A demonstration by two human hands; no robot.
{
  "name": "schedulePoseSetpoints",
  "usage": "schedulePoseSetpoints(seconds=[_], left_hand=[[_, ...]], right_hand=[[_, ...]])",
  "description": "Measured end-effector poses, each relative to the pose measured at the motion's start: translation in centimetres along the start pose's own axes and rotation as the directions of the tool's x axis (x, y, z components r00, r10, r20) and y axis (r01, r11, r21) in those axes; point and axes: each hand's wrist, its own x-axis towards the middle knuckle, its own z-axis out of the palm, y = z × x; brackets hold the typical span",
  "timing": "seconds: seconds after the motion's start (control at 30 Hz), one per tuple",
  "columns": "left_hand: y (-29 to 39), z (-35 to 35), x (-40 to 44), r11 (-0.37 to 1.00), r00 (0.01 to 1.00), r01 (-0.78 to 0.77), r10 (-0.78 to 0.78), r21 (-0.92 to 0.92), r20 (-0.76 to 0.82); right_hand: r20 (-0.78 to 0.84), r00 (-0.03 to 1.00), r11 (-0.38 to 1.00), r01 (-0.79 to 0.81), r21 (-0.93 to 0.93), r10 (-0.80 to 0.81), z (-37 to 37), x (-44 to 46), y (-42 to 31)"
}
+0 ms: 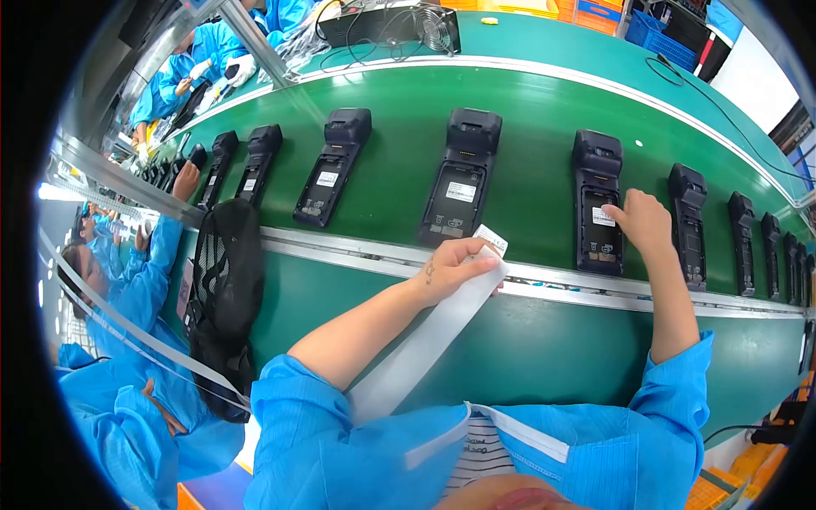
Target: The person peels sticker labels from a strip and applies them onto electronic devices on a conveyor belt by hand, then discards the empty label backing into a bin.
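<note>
My left hand (460, 270) pinches a long white label strip (425, 336) that hangs down toward my lap; a printed label (491, 240) shows at its upper end. Over on the right, my right hand (643, 221) has its thumb on the white label (603, 217) inside the open back of a dark handheld device (598, 170); its other fingers look curled. Another such device (460, 178), with a white label in its recess, lies just beyond my left hand. To its left is a similar labelled device (333, 166).
Several more dark devices line the green belt (391, 204) on both sides, one at the right (688, 225). A black mesh bag (225, 280) lies at the left near a co-worker's blue sleeve (153, 272). A metal rail (561, 291) edges the belt.
</note>
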Motion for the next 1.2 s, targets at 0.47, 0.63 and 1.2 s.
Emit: schedulePoseSetpoints(seconds=[0.47, 0.63, 1.2], left_hand=[[0.3, 1.8, 0.6, 0.912, 0.951, -0.116, 0.216, 0.392, -0.223], [0.4, 2.1, 0.7, 0.943, 0.961, -0.071, 0.152, 0.326, -0.23], [-0.6, 4.3, 2.2, 0.93, 0.946, -0.184, 0.255, 0.317, -0.199]], right_hand=[[0.124, 0.929, -0.009, -0.136, 0.991, -0.349, 4.4, -8.3, -8.8], [0.113, 0.943, 0.005, -0.117, 0.993, -0.314, 4.6, -7.9, -7.9], [0.016, 0.96, -0.123, -0.053, 0.991, -0.281, 4.8, -8.5, -6.2]])
